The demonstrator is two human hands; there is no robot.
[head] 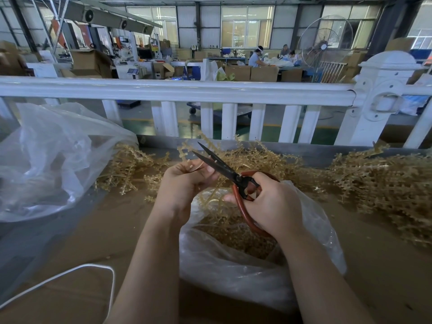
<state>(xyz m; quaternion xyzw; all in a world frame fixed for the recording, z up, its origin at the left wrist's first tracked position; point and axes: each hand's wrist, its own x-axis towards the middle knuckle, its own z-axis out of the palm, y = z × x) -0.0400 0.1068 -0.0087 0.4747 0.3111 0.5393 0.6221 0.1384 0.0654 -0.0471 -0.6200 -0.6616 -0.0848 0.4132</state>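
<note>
Two hands meet over the middle of the tabletop [98, 232] in the head view. The left hand [184, 183] is curled round the stem of a tan plastic sprig [185, 148], whose knobbly end sticks up toward twelve o'clock. The right hand [273, 202] grips the red loops of the scissors [222, 168]. Their dark blades stand slightly apart and point to eleven o'clock, just beside the left fingertips.

The plastic sprig looks light, thin and springy, and I judge it likely to flex or flick away when snipped. The best hold would be a firm pinch on the bare stem near the cut, with the fingertips kept off the blades. The scissors look heavy and stiff by comparison, and their smooth loops want a full grip.

At six o'clock, beneath the hands, a clear bag [233, 277] lies open with tan offcuts inside. Its film looks limp and slippery, so light bits could skip off the rim. More sprigs lie in a right heap [385, 188] at three o'clock and a left heap [126, 169] at ten o'clock.

The spot where the blades meet the stem is hidden behind the left fingers, and the lower stem is lost in the palm. The right palm covers part of the loops. A large sack [46, 160] at nine o'clock is too crumpled and cloudy to show what it holds.
</note>
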